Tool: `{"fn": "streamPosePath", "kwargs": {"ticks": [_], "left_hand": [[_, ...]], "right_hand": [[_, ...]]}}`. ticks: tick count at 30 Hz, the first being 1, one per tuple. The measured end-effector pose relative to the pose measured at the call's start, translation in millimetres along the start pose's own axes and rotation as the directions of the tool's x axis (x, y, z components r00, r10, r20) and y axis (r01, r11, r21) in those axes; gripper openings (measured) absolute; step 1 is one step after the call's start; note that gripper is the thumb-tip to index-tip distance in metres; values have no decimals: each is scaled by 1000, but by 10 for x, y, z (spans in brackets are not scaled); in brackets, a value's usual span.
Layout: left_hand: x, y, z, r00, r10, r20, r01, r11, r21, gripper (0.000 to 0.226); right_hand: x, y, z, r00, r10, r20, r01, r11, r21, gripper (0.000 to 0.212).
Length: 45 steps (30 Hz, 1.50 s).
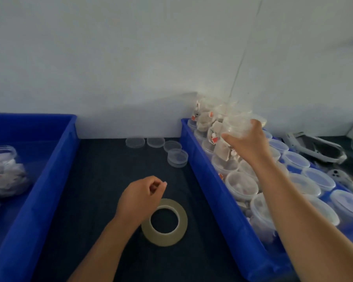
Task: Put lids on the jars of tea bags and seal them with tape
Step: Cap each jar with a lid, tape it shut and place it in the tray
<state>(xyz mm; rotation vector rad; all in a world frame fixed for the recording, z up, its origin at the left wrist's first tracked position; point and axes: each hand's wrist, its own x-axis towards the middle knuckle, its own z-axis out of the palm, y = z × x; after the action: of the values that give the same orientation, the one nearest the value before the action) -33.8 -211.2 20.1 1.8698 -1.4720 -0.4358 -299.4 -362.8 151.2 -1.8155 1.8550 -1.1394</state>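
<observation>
Here your right hand point(247, 143) is raised in the upper right of the frame, over the far end of the right blue bin point(212, 192). Its fingers are curled round a clear jar point(222, 129) from behind, gripping it near the open mouth. The jar is tilted, blurred, has no lid on it, and shows tea bags with red tags inside. Under it, the bin is packed with more open jars of tea bags point(240, 186), standing close together in rows.

Your left hand point(139, 198) is at lower centre, above the dark table point(102, 180). Its fingers are curled in and the thumb tip meets the forefinger; nothing shows in its grip. Just to its lower right the roll of tape point(181, 231) lies flat on the table, partly covered by your wrist.

A few clear lids point(176, 156) lie on the table at upper centre, beside the near wall of the right bin; the two nearest that bin overlap. At the left edge of the frame a second blue bin point(41, 180) holds a jar of tea bags lying on its side point(4, 169). A pale wall point(130, 58) fills the top half, and a white and grey device point(314, 147) sits at the far right, behind the bin.
</observation>
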Motion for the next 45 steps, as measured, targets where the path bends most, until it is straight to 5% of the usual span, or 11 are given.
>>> {"fn": "streamPosePath", "kwargs": {"ticks": [8, 14, 17, 21, 26, 32, 36, 40, 43, 45], "left_hand": [[59, -72, 54, 1000, -17, 3, 17, 999, -37, 19], [-57, -58, -144, 1000, 1, -14, -1, 999, -46, 15], [-196, -89, -291, 1000, -18, -21, 17, 999, -51, 18], [-489, -206, -528, 995, -75, -72, 70, 995, -77, 23], [-924, -337, -833, 992, -77, -97, 72, 996, -54, 21], [-1152, -305, -1409, 974, -70, -215, 67, 998, -18, 18], [-1021, -231, -1980, 975, -26, -221, 103, 933, 344, 30], [-844, -395, -2587, 970, -229, -76, 238, 855, 461, 35], [-637, -730, -2962, 911, -338, -235, 412, 747, 522, 43], [-536, -986, -3071, 836, -471, -282, 541, 620, 567, 70]], "right_hand": [[-141, -35, -32, 997, -17, -75, 14, 999, -45, 120], [-885, -447, -69, 933, -305, -189, 324, 942, 82, 51], [-1392, -578, 145, 894, -401, -201, 434, 886, 163, 40], [-1989, -592, 746, 903, -427, 54, 356, 811, 465, 11], [-2529, -417, 1505, 773, -621, 133, 547, 757, 356, 45], [-2765, -150, 1771, 480, -877, -4, 848, 463, 256, 48], [-2767, -159, 1800, 467, -884, 6, 844, 448, 296, 48], [-2744, -162, 1802, 511, -859, 36, 812, 496, 307, 47], [-2736, -170, 1809, 521, -852, 54, 799, 509, 319, 47], [-2741, -180, 1805, 525, -849, 63, 793, 514, 327, 48]]}}
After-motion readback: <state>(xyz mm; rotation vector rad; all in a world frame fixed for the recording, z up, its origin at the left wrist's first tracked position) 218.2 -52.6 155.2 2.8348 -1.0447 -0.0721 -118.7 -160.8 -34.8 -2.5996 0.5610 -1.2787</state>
